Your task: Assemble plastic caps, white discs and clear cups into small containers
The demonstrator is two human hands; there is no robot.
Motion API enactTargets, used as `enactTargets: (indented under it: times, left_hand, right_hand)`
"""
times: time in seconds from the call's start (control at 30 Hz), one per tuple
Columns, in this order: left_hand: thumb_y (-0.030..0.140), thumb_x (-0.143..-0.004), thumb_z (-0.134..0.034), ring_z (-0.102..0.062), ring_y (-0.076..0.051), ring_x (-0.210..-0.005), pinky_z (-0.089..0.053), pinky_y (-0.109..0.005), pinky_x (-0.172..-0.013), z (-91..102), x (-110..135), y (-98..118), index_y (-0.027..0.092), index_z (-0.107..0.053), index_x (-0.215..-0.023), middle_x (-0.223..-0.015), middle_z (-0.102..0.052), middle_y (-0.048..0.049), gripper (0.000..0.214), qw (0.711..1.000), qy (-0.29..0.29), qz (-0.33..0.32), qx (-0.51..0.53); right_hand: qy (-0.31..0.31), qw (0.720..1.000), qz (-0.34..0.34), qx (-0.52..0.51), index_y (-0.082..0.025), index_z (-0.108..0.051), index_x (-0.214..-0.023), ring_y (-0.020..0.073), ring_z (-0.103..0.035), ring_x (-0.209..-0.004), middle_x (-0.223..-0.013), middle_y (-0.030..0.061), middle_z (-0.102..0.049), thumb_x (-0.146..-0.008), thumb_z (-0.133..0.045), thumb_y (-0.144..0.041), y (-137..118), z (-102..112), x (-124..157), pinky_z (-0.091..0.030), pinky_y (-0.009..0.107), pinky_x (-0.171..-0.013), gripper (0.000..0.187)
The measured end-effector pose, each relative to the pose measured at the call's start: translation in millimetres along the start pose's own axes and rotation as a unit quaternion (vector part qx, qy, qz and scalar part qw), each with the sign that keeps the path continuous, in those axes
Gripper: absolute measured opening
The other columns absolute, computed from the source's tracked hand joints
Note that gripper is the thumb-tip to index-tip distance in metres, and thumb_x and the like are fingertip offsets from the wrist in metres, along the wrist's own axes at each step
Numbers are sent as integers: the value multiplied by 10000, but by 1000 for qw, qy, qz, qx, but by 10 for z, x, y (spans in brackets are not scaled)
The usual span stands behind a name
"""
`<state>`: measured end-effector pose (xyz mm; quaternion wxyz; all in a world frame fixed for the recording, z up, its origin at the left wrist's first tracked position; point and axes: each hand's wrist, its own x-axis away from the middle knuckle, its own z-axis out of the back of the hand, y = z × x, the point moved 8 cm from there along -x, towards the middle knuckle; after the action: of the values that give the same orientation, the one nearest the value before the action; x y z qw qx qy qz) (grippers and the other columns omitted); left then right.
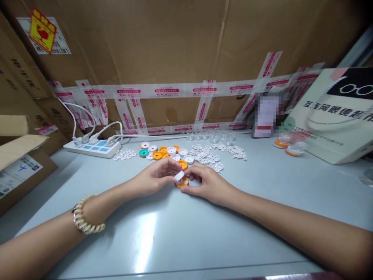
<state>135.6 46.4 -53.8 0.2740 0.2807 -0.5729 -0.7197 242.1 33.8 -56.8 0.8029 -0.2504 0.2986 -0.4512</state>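
Observation:
My left hand [157, 175] pinches a small white round plastic piece [179, 176] between thumb and fingers, tilted on edge. Just below it, my right hand [208, 182] grips an orange round cap [182, 184] at the table surface, thumb at its near side; some white shows inside the cap. The white piece is above the orange cap, and I cannot tell whether they touch. Right behind my fingertips lies another orange cap [183, 165]. Beyond are more round caps in orange, white [188, 159] and teal [143, 153].
Flat white cut-out pieces [204, 154], clear cups [210, 136] and small white discs [125, 154] lie behind the hands. A power strip [93, 147] stands left, near an open carton [21, 171]. Right are a phone [266, 116], two orange-based pieces [295, 148] and a paper bag [335, 116].

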Motion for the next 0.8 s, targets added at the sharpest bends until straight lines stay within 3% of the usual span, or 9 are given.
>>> enactTargets:
  times: [0.37, 0.6, 0.8]
  left_hand:
    - [192, -832, -546, -556, -199, -1011, -437, -403, -911, -74, 27, 77, 155, -524, -1027, -1060, -564, -90, 199, 994, -10, -37, -98]
    - [115, -838, -498, -534, -174, -995, -444, -336, -888, -161, 106, 222, 176, -513, -1078, -1060, -570, -74, 248, 952, -22, -103, -287]
    - [101, -859, -445, -498, -188, -1087, -405, -331, -933, -207, 125, 299, 195, -522, -1093, -1133, -556, -86, 263, 922, -40, -148, -357]
  right_hand:
    - [-8, 1000, -15, 1, -177, -649, -817, 141, -485, -708, -770, 11, -540, -673, -709, -248, -9, -8, 6, -385, 263, -657, 172]
    - [-12, 1000, -13, -4, -167, -644, -833, 152, -501, -729, -767, 11, -533, -675, -705, -249, -12, -20, 1, -391, 266, -665, 188]
    - [-14, 1000, -8, -7, -178, -635, -794, 148, -500, -722, -752, 8, -526, -675, -700, -268, -14, -17, -5, -403, 265, -664, 163]
